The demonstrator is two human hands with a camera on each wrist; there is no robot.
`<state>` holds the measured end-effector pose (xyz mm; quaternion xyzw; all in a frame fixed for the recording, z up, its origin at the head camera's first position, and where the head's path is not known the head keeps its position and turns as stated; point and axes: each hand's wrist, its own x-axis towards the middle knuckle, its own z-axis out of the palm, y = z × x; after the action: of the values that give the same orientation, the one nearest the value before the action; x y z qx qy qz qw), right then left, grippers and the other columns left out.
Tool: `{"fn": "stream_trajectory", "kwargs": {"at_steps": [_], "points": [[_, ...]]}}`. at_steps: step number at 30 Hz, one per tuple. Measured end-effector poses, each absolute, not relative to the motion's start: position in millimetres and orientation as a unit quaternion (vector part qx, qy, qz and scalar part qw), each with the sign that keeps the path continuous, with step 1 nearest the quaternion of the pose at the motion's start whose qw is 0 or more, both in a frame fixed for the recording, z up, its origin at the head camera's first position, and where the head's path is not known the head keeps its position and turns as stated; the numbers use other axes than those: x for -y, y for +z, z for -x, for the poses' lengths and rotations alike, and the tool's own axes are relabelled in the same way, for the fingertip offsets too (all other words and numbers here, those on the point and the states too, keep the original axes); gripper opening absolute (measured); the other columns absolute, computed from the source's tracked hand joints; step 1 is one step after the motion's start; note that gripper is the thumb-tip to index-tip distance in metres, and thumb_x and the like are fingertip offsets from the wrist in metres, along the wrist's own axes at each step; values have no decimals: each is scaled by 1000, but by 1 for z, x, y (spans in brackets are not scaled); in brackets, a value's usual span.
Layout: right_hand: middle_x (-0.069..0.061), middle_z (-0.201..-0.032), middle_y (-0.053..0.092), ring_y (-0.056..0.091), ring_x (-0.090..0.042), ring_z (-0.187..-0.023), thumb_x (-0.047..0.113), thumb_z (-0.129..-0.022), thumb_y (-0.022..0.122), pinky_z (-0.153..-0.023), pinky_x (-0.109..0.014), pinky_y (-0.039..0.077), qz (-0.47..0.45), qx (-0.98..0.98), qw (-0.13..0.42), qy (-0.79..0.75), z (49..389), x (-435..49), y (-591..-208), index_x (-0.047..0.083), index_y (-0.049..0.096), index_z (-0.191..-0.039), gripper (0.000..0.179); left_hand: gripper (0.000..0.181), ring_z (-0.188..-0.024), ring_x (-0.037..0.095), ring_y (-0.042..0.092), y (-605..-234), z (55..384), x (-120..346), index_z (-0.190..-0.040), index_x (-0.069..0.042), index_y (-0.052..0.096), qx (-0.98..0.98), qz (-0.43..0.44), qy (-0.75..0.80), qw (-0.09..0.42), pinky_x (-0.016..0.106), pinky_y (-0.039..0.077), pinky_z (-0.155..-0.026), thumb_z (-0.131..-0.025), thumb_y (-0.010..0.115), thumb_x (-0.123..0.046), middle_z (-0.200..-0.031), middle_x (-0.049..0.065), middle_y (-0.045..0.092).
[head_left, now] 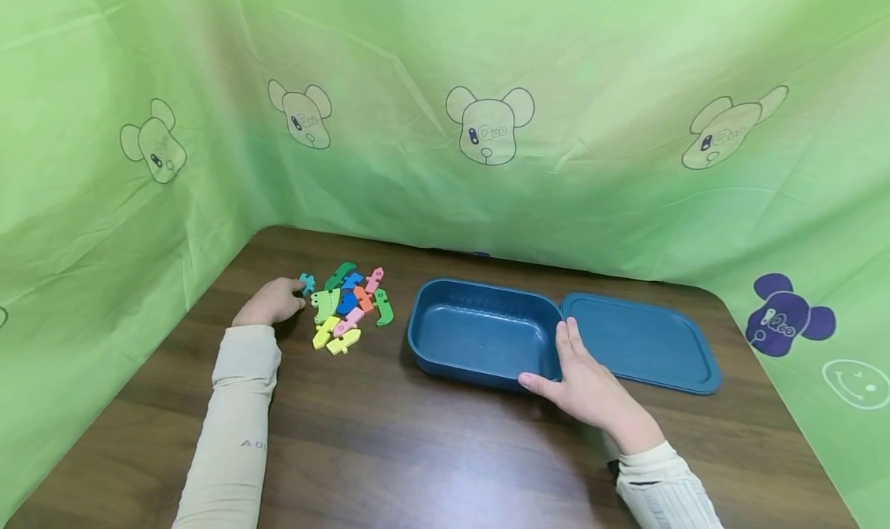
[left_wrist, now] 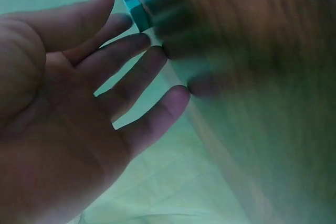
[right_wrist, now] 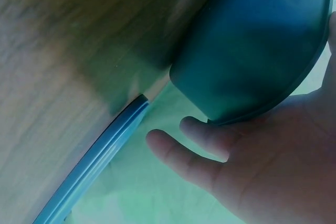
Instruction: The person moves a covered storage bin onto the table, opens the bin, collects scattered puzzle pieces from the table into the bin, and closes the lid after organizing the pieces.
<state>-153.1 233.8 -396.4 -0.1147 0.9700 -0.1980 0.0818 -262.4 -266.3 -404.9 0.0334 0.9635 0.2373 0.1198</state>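
At the left of the table, my left hand [head_left: 273, 301] is beside a small teal puzzle piece [head_left: 307, 283]. In the left wrist view its fingers are loosely extended with the tips at the tabletop, and the teal piece [left_wrist: 135, 10] stands by the index and middle fingertips. The thumb is apart from it. Several colourful puzzle pieces [head_left: 348, 301] lie in a loose pile to the right of that hand. My right hand [head_left: 587, 386] rests against the near right corner of a blue rectangular box [head_left: 480, 377], thumb at the front rim, fairly straight fingers along the right side.
A flat blue lid [head_left: 640, 336] lies on the wooden table [head_left: 389, 444] just right of the box. Green printed fabric [head_left: 396, 150] hangs behind and at both sides of the table.
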Motion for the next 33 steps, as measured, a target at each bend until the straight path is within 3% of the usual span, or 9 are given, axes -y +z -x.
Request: {"fn": "stream_trajectory", "kwargs": {"at_steps": [4, 6, 10, 13, 17, 22, 27, 29, 33], "points": [[-28, -163, -11, 23, -56, -141, 72, -91, 55, -105, -69, 29, 114, -970, 82, -198, 154, -234, -397, -9, 0, -156, 118, 47, -129, 46, 45, -402, 258, 268, -143, 10, 48, -964, -31, 237, 120, 55, 39, -105, -98, 51, -4, -144, 34, 45], [-27, -163, -11, 24, -56, -140, 72, -91, 55, -105, -68, 30, 114, -970, 82, -198, 154, -235, -398, -9, 0, -157, 118, 38, -111, 40, 53, -400, 256, 270, -130, 10, 61, -964, -29, 238, 112, 49, 44, -94, -95, 52, -1, -130, 31, 57], [-27, -163, -11, 24, -56, -140, 75, -90, 54, -106, -67, 31, 114, -970, 83, -197, 154, -236, -399, -9, -1, -157, 120, 25, -94, 34, 55, -399, 255, 274, -107, 9, 71, -968, -26, 237, 80, 46, 47, -84, -90, 55, 2, -109, 25, 65], [-27, -163, -12, 24, -56, -140, 76, -89, 53, -106, -66, 31, 112, -970, 84, -198, 154, -237, -399, -9, -1, -157, 121, 17, -88, 33, 58, -400, 256, 275, -94, 6, 73, -970, -20, 234, 59, 47, 50, -80, -88, 58, 1, -97, 21, 68], [-26, -163, -13, 24, -56, -140, 76, -89, 53, -106, -66, 31, 111, -970, 84, -199, 154, -237, -398, -9, -1, -157, 121, 13, -76, 29, 53, -402, 258, 274, -77, -1, 61, -972, -5, 229, 57, 44, 47, -72, -89, 64, -5, -78, 12, 58], [-26, -163, -13, 22, -55, -141, 75, -89, 53, -106, -66, 30, 112, -970, 83, -199, 153, -236, -397, -9, -1, -156, 121, 12, -83, 33, 53, -405, 258, 276, -91, 5, 58, -971, 1, 229, 70, 46, 47, -78, -89, 66, -4, -89, 19, 58], [-27, -163, -12, 22, -55, -141, 75, -90, 53, -106, -67, 30, 113, -970, 82, -199, 153, -235, -397, -9, -1, -156, 120, 34, -106, 46, 56, -408, 258, 280, -120, 16, 54, -970, 9, 230, 81, 56, 46, -93, -93, 58, -4, -119, 33, 58], [-27, -163, -12, 23, -56, -141, 75, -90, 53, -106, -67, 30, 114, -970, 82, -198, 153, -235, -397, -9, -1, -156, 120, 35, -103, 44, 57, -407, 256, 278, -118, 14, 55, -970, 25, 225, 87, 55, 47, -90, -96, 59, -12, -115, 31, 59], [-28, -163, -11, 24, -56, -140, 74, -90, 54, -105, -67, 32, 113, -970, 81, -198, 153, -236, -398, -9, 0, -156, 119, 29, -82, 33, 54, -406, 254, 275, -96, 6, 60, -971, 53, 214, 97, 48, 49, -75, -95, 68, -21, -89, 19, 58]]}}
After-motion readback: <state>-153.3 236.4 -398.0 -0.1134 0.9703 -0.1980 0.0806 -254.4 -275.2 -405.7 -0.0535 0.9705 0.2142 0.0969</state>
